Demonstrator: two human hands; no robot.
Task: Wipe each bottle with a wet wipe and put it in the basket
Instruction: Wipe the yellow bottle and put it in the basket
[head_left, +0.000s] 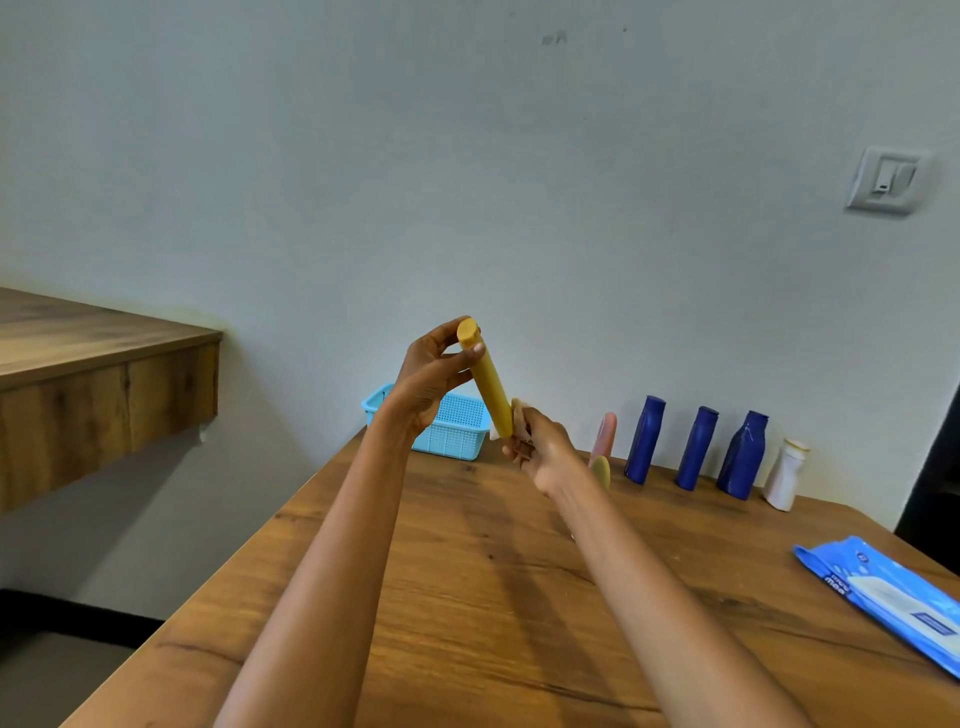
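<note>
Table (467, 597): the wooden top runs under both my forearms to the pale wall.
Shelf (104, 374): a wooden ledge juts from the wall, off to my left.
My arms: both reach forward over the table, hands raised above its far part and close together.
Wipes pack (883, 597): blue, lying flat near the right edge, well apart from my hands.
Basket (457, 428): light blue, at the far end against the wall, partly behind my left wrist.
Row of bottles: a pink tube (605, 434), three dark blue bottles (644, 439) and a small white bottle (787, 475) stand along the wall to the right of my hands.
Left hand (428, 379): wrist bent, fingers and thumb curled round the upper capped end of the yellow tube (491, 382).
Yellow tube: in the air before the basket, tilted, cap up-left, lower end down-right.
Right hand (540, 449): fingers closed round the tube's lower end, with the wet wipe (519, 415) pinched against it.
</note>
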